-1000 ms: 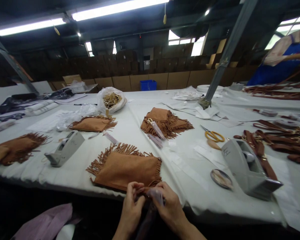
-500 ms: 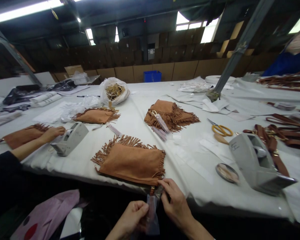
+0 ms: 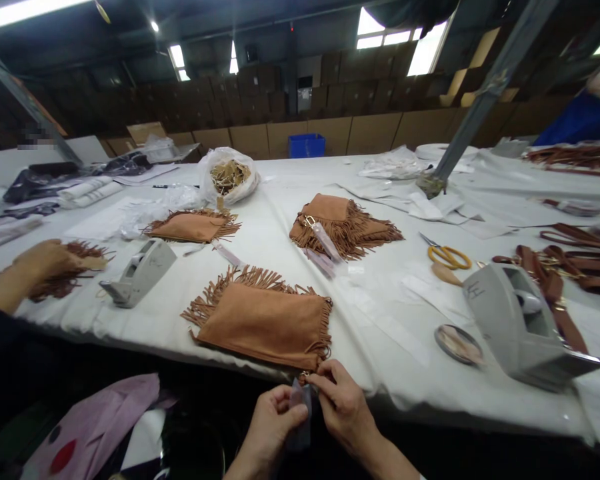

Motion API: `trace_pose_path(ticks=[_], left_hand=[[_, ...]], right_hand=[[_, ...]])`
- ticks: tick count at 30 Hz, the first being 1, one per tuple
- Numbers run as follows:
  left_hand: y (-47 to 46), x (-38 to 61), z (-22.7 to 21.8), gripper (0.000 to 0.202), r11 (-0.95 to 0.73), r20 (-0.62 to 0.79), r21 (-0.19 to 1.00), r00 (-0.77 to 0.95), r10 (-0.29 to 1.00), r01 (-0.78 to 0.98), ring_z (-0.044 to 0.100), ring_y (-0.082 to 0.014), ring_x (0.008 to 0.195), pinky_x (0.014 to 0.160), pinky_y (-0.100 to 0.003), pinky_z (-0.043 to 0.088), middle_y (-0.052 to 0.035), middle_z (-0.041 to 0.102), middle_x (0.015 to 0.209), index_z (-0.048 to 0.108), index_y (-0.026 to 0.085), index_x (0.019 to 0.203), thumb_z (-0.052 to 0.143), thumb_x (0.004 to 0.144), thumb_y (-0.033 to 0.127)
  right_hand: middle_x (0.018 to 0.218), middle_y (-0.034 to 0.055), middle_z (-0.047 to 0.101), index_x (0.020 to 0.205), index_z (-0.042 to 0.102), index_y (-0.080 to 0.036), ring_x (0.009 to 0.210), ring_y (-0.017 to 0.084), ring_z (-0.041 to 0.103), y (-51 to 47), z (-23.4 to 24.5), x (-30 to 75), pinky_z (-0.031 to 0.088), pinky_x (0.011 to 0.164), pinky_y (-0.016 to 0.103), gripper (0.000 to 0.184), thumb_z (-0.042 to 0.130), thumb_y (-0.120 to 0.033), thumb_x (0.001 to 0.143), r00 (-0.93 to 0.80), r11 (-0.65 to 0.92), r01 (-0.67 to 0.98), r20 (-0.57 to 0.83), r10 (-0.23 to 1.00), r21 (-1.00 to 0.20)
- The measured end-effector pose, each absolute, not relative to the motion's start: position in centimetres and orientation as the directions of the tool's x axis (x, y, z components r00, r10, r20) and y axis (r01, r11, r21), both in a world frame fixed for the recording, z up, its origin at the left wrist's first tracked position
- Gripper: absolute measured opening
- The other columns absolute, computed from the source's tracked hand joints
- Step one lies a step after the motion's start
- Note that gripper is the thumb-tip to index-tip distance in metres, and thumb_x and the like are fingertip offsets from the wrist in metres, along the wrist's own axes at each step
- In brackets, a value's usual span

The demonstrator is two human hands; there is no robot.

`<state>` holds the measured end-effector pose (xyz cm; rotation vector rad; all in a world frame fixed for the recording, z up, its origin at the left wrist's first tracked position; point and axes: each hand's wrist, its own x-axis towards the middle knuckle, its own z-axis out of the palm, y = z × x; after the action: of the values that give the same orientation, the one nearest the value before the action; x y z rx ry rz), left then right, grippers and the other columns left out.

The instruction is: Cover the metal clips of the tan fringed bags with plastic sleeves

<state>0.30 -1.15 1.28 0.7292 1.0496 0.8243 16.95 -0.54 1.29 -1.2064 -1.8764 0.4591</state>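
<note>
Left hand (image 3: 270,421): fingers pinched on clear plastic sleeve (image 3: 301,427); right hand (image 3: 344,408): fingers at metal clasp (image 3: 305,377), fringed bag's (image 3: 265,323) near corner, cannot tell if clamped; desk (image 3: 363,357) beyond

Two tape dispensers (image 3: 143,277) (image 3: 490,327), one pair of scissors (image 3: 445,251), one blue crate (image 3: 307,146), one plastic bag (image 3: 249,190) of tags (image 3: 229,176). Three fringed suede bags (image 3: 265,323) (image 3: 187,227) (image 3: 55,287) lie singly, plus a central pile (image 3: 330,207), number unclear; leather straps (image 3: 543,273) too tangled to count.

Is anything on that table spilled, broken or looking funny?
Nothing stands out: I see no spill or break on the table. The front bag has fringe sticking out messily, but so does the smaller bag behind it.
</note>
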Motion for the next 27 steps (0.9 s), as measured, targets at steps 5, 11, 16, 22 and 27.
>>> trace_pose_path(ticks=[5,11,16,22,27], left_hand=[[-1.1,0.2,2.2,0.016,0.302,-0.311,0.950,0.158,0.937,0.077,0.058,-0.0153,0.069,0.067,-0.024,0.043,-0.0030,0.069,0.073,0.070,0.013,0.081,0.070,0.066,0.018],[-0.3,1.8,1.3,0.029,0.413,-0.389,0.895,0.161,0.907,-0.166,0.062,-0.0176,0.068,0.066,-0.026,0.046,-0.0078,0.071,0.073,0.070,0.010,0.084,0.075,0.066,0.032],[0.4,2.8,1.2,0.038,0.488,-0.487,0.785,0.106,0.867,-0.381,0.055,-0.0117,0.053,0.055,-0.023,0.040,-0.0036,0.065,0.060,0.069,0.009,0.070,0.080,0.057,0.043],[0.5,2.5,1.0,0.035,0.478,-0.497,0.747,0.089,0.863,-0.462,0.052,-0.0099,0.052,0.056,-0.023,0.040,-0.0008,0.061,0.056,0.064,0.012,0.060,0.083,0.054,0.041],[0.5,1.9,0.5,0.039,0.428,-0.438,0.874,0.008,0.899,-0.233,0.048,-0.0097,0.049,0.051,-0.022,0.036,0.0008,0.058,0.053,0.064,0.012,0.063,0.076,0.061,0.048]], right_hand=[[0.084,0.0058,0.051,0.091,0.065,-0.020,0.080,0.018,0.053,-0.5,2.0,16.3,0.047,0.070,0.030,0.035,0.039,0.001,0.077,-0.149,0.397,0.576,0.386,0.910,-0.714],[0.081,0.0049,0.052,0.081,0.063,-0.019,0.078,0.017,0.053,0.0,2.9,16.2,0.046,0.069,0.028,0.029,0.039,-0.003,0.078,-0.128,0.327,0.534,0.308,0.943,-0.780],[0.083,0.0056,0.061,0.084,0.066,-0.019,0.079,0.018,0.057,-0.4,3.7,16.6,0.046,0.072,0.028,0.022,0.044,-0.014,0.082,-0.061,0.210,0.402,0.202,0.977,-0.891],[0.051,0.0001,0.053,0.056,0.060,-0.015,0.051,0.012,0.046,-1.4,3.4,16.2,0.033,0.049,0.023,0.040,0.053,-0.044,0.081,0.073,-0.225,0.354,-0.213,0.974,-0.908],[0.046,-0.0029,0.044,0.052,0.054,-0.015,0.045,0.009,0.037,-0.5,2.4,14.5,0.025,0.045,0.023,0.045,0.055,-0.052,0.076,-0.043,-0.355,0.146,-0.365,0.930,-0.923]])
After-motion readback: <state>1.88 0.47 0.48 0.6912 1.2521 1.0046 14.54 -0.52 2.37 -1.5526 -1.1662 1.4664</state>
